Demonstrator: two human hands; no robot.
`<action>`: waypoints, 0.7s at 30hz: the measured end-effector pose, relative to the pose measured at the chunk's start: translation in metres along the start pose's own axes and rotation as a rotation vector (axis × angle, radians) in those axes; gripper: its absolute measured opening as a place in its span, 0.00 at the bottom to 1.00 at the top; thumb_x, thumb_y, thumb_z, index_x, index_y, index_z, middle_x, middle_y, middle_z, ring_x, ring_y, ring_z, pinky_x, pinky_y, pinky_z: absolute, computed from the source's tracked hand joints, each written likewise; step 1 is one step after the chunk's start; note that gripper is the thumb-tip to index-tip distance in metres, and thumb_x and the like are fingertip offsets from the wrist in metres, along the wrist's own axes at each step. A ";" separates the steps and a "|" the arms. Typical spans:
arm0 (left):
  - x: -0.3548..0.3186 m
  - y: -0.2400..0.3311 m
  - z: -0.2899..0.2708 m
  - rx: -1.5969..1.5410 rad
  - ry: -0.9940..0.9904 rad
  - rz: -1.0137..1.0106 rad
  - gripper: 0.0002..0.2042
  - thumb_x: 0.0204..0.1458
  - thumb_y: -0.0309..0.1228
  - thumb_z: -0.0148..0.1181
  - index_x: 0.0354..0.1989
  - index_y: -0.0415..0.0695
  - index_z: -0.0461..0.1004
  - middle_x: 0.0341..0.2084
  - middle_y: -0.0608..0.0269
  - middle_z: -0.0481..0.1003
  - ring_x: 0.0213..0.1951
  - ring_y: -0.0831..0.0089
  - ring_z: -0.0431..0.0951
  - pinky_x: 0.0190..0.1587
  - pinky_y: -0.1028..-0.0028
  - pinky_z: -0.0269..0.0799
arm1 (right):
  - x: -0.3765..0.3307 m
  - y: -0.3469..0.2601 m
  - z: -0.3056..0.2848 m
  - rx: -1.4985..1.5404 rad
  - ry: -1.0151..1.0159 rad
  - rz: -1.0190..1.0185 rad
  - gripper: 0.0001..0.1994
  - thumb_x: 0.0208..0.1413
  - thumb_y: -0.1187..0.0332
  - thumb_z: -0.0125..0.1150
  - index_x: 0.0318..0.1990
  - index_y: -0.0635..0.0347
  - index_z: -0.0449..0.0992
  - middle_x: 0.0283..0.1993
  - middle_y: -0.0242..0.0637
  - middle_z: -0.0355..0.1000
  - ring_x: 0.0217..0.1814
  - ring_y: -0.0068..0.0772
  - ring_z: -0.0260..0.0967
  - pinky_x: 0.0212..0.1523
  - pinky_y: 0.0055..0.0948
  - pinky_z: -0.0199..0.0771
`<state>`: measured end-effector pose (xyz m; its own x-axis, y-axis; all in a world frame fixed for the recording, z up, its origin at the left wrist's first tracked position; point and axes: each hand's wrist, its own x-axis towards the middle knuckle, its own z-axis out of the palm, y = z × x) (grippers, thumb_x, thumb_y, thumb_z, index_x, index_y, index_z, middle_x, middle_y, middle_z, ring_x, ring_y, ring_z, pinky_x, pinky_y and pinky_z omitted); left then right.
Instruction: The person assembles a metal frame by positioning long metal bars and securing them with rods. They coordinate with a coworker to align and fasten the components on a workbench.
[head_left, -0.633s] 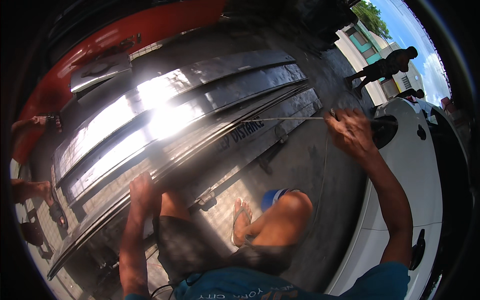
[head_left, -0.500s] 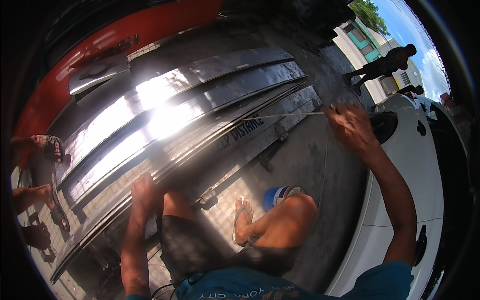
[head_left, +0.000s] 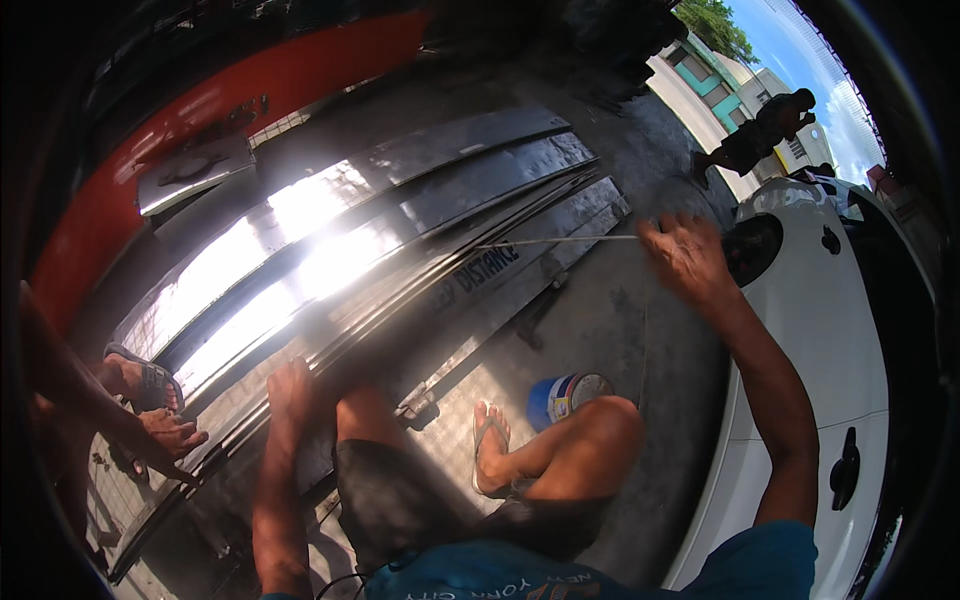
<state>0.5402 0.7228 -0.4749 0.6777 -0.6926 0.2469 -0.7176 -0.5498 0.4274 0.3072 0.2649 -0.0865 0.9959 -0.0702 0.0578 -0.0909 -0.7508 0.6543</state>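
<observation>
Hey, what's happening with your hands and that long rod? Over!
Right hand grips thin rod. Left hand rests flat on metal sheets. Blue can beside knee.

Thin metal rod (head_left: 560, 241): straight, pale, held near-horizontal above ground, outer end pinched in raised right hand (head_left: 688, 258). Stacked checker-plate steel sheets (head_left: 330, 270): flat, glaring, left hand (head_left: 290, 385) pressed on near edge.

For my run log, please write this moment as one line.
left hand: pressed on metal sheets | right hand: raised, pinching thin rod | blue can: by knee | another person's hand: on sheet edge
</observation>
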 end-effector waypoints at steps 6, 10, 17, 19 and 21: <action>-0.006 -0.027 0.025 0.082 -0.068 -0.048 0.06 0.53 0.20 0.57 0.39 0.38 0.71 0.29 0.48 0.72 0.34 0.47 0.73 0.36 0.52 0.66 | -0.023 -0.004 0.003 0.240 -0.072 0.110 0.11 0.52 0.68 0.66 0.41 0.55 0.74 0.32 0.44 0.74 0.36 0.49 0.76 0.34 0.47 0.74; -0.009 -0.026 0.028 0.067 -0.038 -0.014 0.07 0.53 0.20 0.56 0.41 0.38 0.71 0.29 0.48 0.72 0.34 0.47 0.72 0.38 0.52 0.65 | -0.036 -0.006 0.002 0.360 -0.043 0.188 0.18 0.47 0.68 0.72 0.44 0.58 0.72 0.33 0.47 0.74 0.37 0.53 0.76 0.35 0.48 0.74; -0.016 -0.012 0.021 0.049 -0.074 0.030 0.14 0.55 0.19 0.56 0.51 0.36 0.71 0.32 0.50 0.72 0.38 0.51 0.73 0.44 0.57 0.65 | -0.058 0.001 0.012 0.485 -0.093 0.204 0.23 0.43 0.69 0.74 0.47 0.59 0.71 0.36 0.47 0.76 0.41 0.57 0.76 0.38 0.49 0.74; -0.018 -0.020 0.024 0.094 -0.064 0.042 0.15 0.56 0.19 0.56 0.52 0.36 0.70 0.33 0.51 0.72 0.38 0.53 0.73 0.44 0.58 0.65 | -0.057 -0.003 0.017 0.501 -0.028 0.174 0.21 0.44 0.67 0.73 0.45 0.59 0.72 0.38 0.46 0.77 0.41 0.58 0.76 0.39 0.51 0.74; -0.020 -0.023 0.026 0.119 -0.050 0.061 0.15 0.56 0.19 0.57 0.53 0.35 0.70 0.34 0.51 0.72 0.39 0.53 0.73 0.45 0.59 0.66 | -0.059 -0.007 0.017 0.430 -0.079 0.198 0.22 0.45 0.68 0.73 0.47 0.59 0.71 0.37 0.46 0.76 0.41 0.56 0.76 0.38 0.50 0.74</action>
<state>0.5396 0.7372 -0.5123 0.6254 -0.7473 0.2245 -0.7734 -0.5552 0.3060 0.2493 0.2630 -0.1073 0.9575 -0.2766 0.0814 -0.2884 -0.9203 0.2643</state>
